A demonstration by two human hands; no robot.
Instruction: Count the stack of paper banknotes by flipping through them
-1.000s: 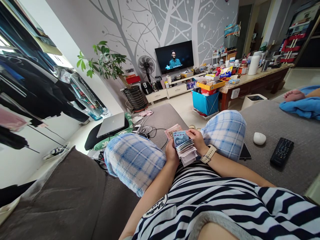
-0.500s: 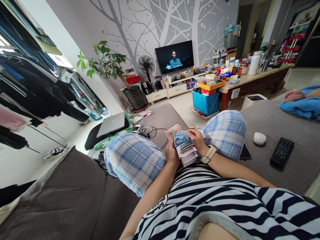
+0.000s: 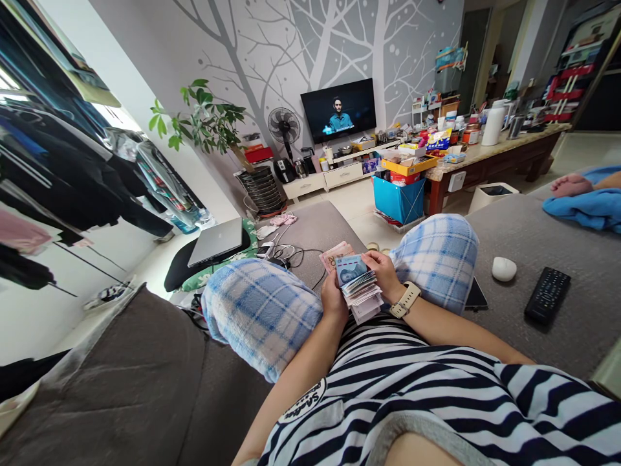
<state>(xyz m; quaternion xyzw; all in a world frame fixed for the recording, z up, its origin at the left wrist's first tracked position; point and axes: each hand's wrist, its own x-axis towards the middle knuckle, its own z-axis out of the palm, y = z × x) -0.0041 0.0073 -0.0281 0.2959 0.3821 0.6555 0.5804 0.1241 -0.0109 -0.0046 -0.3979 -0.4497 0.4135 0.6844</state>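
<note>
Between my knees I hold a wad of banknotes (image 3: 363,294) above my lap. My left hand (image 3: 333,296) is closed round its left side, the thumb along the edge. My right hand (image 3: 383,270), with a pale watch on the wrist, pinches the upper right corner of the front note. That front note is a blue banknote (image 3: 350,270); more notes fan out below it, edges toward me. Some reddish banknotes (image 3: 336,254) stick out behind, at the upper left. The fingers behind the wad are hidden.
Right of me on the grey sofa lie a white mouse (image 3: 504,269), a black remote control (image 3: 548,295) and a dark flat device (image 3: 477,295) by my knee. Cables (image 3: 286,254) and a laptop (image 3: 217,242) are on the left. Another person's foot (image 3: 572,185) rests at far right.
The blue front note has tilted and bent slightly between my hands. Both hands stay almost in place, still holding the wad.
</note>
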